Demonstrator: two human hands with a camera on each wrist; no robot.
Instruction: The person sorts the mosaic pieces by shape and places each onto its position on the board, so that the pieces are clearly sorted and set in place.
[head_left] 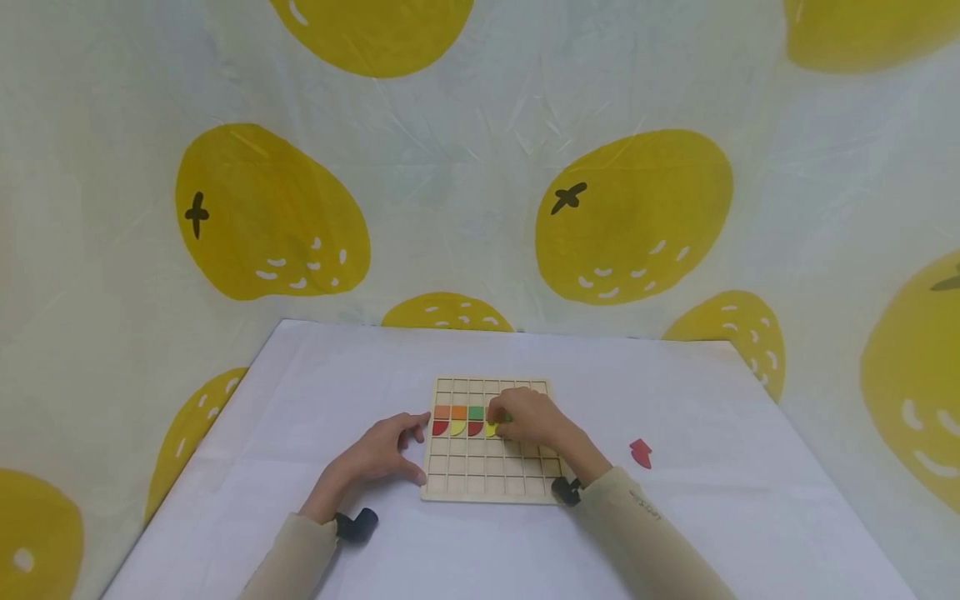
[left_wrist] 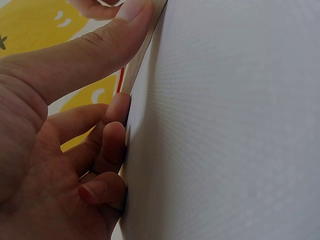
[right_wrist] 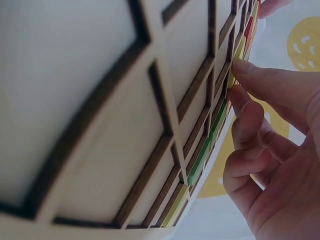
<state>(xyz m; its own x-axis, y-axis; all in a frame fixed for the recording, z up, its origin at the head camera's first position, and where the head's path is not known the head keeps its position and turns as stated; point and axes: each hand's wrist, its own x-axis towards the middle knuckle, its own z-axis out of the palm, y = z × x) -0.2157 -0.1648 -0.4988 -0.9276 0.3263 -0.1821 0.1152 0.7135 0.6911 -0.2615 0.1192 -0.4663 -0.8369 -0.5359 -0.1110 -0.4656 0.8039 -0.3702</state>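
A square wooden grid board [head_left: 491, 486] lies on the white table, colored tiles in two of its rows. Orange tiles [head_left: 451, 412] and a green tile [head_left: 476, 412] sit above red and yellow quarter-circle pieces [head_left: 440, 427]. My left hand [head_left: 382, 450] rests at the board's left edge; its thumb and fingers [left_wrist: 114, 145] touch the side. Over the board, my right hand [head_left: 528, 417] pinches a yellow quarter-circle piece [head_left: 491, 430] between thumb and index finger. That yellow piece [right_wrist: 231, 80] shows at the fingertips in the right wrist view. The right hand partly hides the tiles beneath it.
Two small red pieces, an angular one [head_left: 640, 447] and a rounded one [head_left: 641, 458], lie together on the table right of the board. Behind the white table [head_left: 337, 358] hangs a cloth [head_left: 465, 183] printed with yellow fruit. Each wrist wears a black camera [head_left: 357, 526].
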